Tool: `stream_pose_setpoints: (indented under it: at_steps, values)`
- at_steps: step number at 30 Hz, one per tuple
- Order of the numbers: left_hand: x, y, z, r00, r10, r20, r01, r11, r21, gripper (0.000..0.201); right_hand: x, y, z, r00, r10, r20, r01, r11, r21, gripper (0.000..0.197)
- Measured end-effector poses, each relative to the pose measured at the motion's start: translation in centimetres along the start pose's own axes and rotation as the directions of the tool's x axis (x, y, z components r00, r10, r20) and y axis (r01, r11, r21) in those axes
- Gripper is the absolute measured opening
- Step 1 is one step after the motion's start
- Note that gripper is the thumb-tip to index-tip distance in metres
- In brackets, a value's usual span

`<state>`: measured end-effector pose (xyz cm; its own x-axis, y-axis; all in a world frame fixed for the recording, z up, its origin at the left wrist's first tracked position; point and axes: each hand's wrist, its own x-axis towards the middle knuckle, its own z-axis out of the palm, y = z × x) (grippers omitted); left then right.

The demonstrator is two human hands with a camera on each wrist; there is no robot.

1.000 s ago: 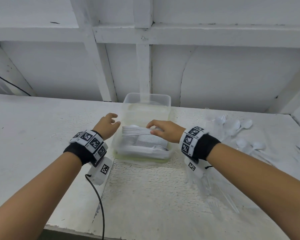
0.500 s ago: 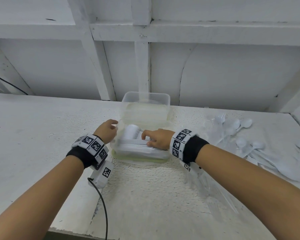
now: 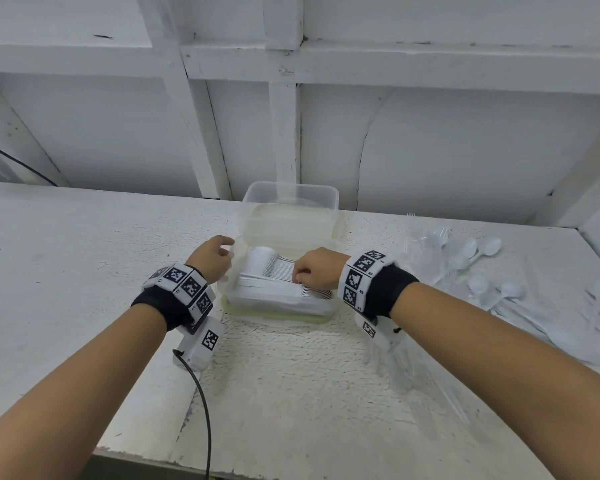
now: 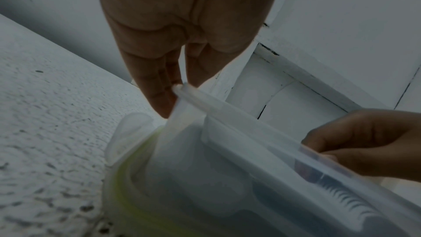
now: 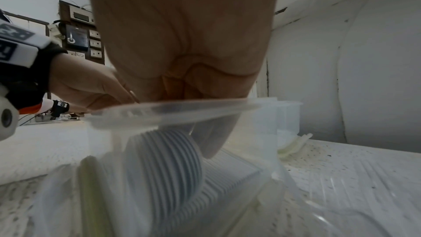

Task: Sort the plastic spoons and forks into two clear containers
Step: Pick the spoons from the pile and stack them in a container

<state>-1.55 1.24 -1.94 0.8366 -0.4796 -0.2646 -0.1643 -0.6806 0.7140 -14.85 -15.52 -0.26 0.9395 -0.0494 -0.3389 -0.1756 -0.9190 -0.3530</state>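
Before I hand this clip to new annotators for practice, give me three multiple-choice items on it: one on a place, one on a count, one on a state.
1. Where do the loose spoons lie?
A. right of the containers
B. left of them
C. on the floor

2. How many clear containers show?
A. one
B. two
C. four

3. What is the left hand doing?
A. resting flat on the table
B. gripping the near container at its rim
C. lifting a fork

Key: 1 A, the head view shows them on the table to the right. 2 B, the far container stands behind the near one. 3 B, the left wrist view shows fingers and thumb pinching the rim.
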Motion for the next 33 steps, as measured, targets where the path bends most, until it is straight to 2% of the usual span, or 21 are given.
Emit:
stream_pose_setpoints:
  at_steps: [12, 16, 20, 23, 27, 33]
  values:
    - [-0.1, 0.3, 0.0, 1.000, 0.007, -0.011, -0.006, 0.998, 0.067, 0.039, -0.8, 0.3, 0.2, 0.998, -0.041, -0.052, 0.041, 0.999, -0.011, 0.029]
    - [-0.9, 0.7, -0.3, 0.997, 0.021, -0.074, -0.006, 0.980, 0.199, 0.038, -1.7, 0.6, -0.2, 0.991, -0.064, -0.121, 0.068, 0.997, 0.023, 0.031]
    - [-2.0, 2.6, -0.6, 0.967, 0.142, -0.213, -0.082, 0.960, 0.267, 0.036, -3.9, 1.8, -1.9, 0.965, -0.068, -0.254, 0.103, 0.986, 0.129, 0.030]
    - [-3.8, 5.7, 0.3, 0.918, 0.311, -0.246, -0.252, 0.936, 0.245, 0.031, -6.8, 3.6, -3.2, 0.935, -0.024, -0.353, 0.099, 0.976, 0.195, 0.028]
    - [-6.6, 11.4, 4.7, 0.844, 0.535, -0.036, -0.519, 0.833, 0.191, 0.027, -11.9, 7.1, -3.7, 0.912, 0.093, -0.399, 0.025, 0.960, 0.280, 0.025]
    - [-8.9, 17.6, 14.7, 0.717, 0.607, 0.344, -0.678, 0.721, 0.140, 0.026, -19.5, 13.3, -1.9, 0.874, 0.339, -0.349, -0.199, 0.904, 0.379, 0.021]
